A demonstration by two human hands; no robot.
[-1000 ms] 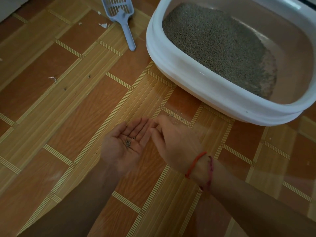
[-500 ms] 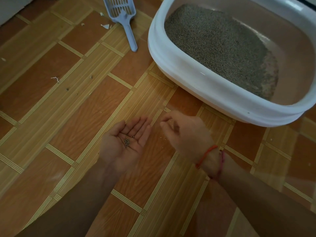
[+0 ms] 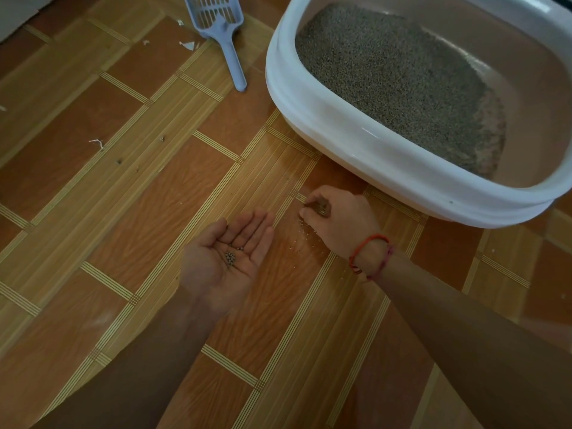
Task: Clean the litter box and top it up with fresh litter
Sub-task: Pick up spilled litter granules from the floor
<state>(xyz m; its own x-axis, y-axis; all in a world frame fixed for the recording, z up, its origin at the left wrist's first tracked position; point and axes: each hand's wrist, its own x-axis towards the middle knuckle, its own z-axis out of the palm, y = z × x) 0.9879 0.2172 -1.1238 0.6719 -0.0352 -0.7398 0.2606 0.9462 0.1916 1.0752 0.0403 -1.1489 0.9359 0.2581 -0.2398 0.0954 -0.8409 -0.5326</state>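
Note:
The white litter box [image 3: 365, 150] stands on the floor at the upper right, with grey litter [image 3: 399, 75] heaped toward its left side. My left hand [image 3: 216, 267] is held palm up with straight fingers, and a few dark litter granules [image 3: 230, 257] lie in the palm. My right hand [image 3: 343, 221] is down on the floor just in front of the box, its fingers curled and pinching dark granules. Small pale spilled grains [image 3: 305, 235] are scattered on the floor by its fingertips.
A blue slotted litter scoop [image 3: 227, 38] lies on the floor left of the box, handle pointing toward me. White paper scraps [image 3: 187, 44] and small dark specks [image 3: 119, 161] dot the wood-pattern floor [image 3: 154, 212] at the upper left.
My right hand has moved away from my left palm, to the right and down onto the floor near the box. My left hand stays palm up with the granules.

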